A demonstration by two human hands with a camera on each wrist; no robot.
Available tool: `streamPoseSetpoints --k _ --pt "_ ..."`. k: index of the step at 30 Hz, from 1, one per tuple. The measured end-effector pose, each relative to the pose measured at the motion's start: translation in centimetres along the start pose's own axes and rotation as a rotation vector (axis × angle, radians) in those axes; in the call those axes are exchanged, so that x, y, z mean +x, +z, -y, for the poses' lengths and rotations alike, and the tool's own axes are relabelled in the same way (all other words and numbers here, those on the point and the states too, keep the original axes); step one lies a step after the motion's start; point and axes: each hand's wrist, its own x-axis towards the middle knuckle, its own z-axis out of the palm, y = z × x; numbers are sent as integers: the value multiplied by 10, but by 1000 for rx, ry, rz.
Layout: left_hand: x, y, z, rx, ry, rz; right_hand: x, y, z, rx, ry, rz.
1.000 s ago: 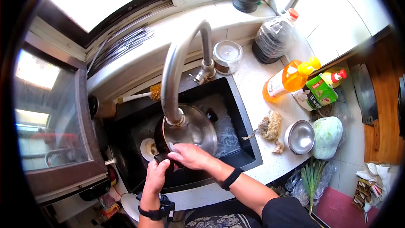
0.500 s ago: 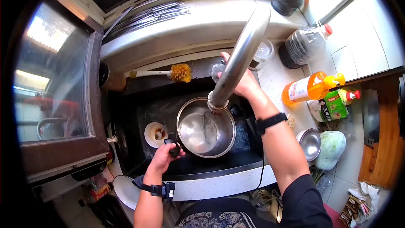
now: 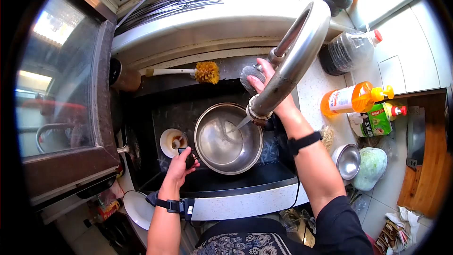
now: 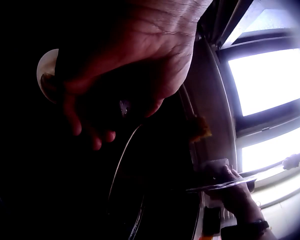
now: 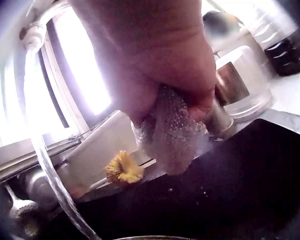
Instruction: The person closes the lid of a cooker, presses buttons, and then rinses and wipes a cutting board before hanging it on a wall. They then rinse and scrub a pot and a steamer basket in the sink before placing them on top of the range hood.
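In the head view my left hand (image 3: pixel 178 169) grips the black handle (image 3: pixel 190 159) of a steel pot (image 3: pixel 219 148), its thumb along the handle. The pot stands upright in the black sink, and a stream of water (image 3: pixel 243 123) falls into it from the curved faucet (image 3: pixel 309 42). My right hand (image 3: pixel 272 85) reaches past the faucet to the sink's back ledge and holds a silvery mesh scouring pad (image 3: pixel 249 78). In the right wrist view the scouring pad (image 5: pixel 172 135) hangs from the fingers. The left wrist view is dark around the handle.
A white cup (image 3: pixel 170 138) stands in the sink left of the pot. A yellow-bristled brush (image 3: pixel 206 72) lies on the back ledge. On the right counter are an orange soap bottle (image 3: pixel 347 99), a metal bowl (image 3: pixel 347 161) and a pale green melon-like vegetable (image 3: pixel 370 169).
My right hand has left the pot's handle area and moved to the back ledge, where it now holds the scouring pad. My left hand stays at the handle. A water stream now shows.
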Motion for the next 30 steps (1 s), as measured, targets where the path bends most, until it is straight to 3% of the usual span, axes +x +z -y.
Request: streamPoseSetpoints --k 3,5,6,7,9,11,16,19,21,22,24,26,27,29,30 --pt "0 5 2 -31 57 -31 -41 5 9 -38 -25 -185" --pt "1 8 6 -52 109 -39 -76 23 -4 30 1 -6" --pt "1 8 7 -40 148 -34 -89 42 -31 -116 -1 196" --pt "1 8 9 -27 187 -29 -104 55 -42 -175 113 336" --pt "1 10 8 5 271 -17 -110 83 -57 -229 86 573" --pt "-4 17 6 -50 325 -46 -120 121 -77 -119 -12 375" --pt "-8 30 3 -68 306 -105 -156 166 -133 -451 -128 399" --pt "-7 33 -1 -189 224 -128 -151 145 -82 -636 180 1122" --pt "-5 35 -2 -204 190 -128 -171 184 -90 -438 56 1354" --pt "-5 34 -1 -181 181 -128 -172 188 -64 -239 -20 1321" --pt "-5 32 1 -123 165 -142 -152 191 -19 -8 58 1038" --pt "-6 34 2 -101 191 -152 -138 220 -44 186 157 620" --pt "-6 36 1 -93 207 -155 -115 214 -45 68 318 615" --pt "-4 36 0 -77 239 -150 -113 215 -48 201 287 202" --pt "-2 37 -2 -65 247 -148 -121 223 -49 191 283 270"
